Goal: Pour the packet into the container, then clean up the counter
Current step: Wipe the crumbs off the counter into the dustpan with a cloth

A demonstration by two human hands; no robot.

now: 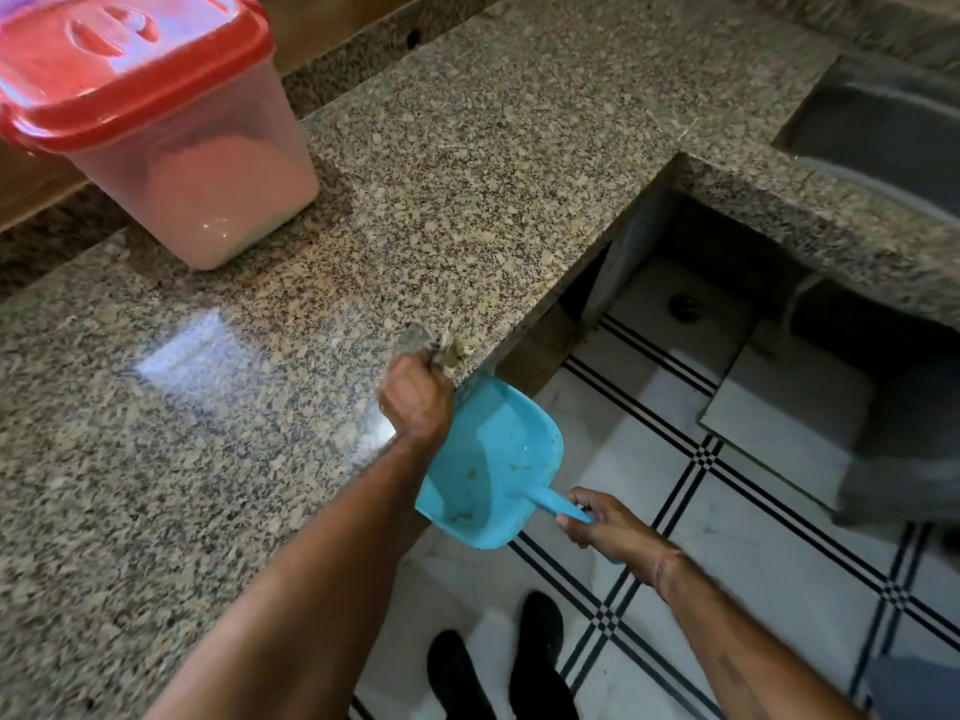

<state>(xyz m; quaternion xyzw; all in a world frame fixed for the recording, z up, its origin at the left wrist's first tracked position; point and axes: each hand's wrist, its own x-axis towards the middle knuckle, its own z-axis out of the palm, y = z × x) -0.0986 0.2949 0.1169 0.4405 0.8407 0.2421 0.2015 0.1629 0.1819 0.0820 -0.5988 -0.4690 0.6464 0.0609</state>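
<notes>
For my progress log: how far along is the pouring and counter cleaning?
Pouring looks done: the container holds powder and its red lid is on. In hand: the left hand grips a blurred tool by crumbs at the counter edge, above the blue dustpan the right hand holds. Left: likely emptying the dustpan.

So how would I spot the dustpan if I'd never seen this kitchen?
Find the speckled granite counter and follow its front edge. Just below it is the dustpan, its handle held by the right hand. It is the only bright blue thing.
</notes>
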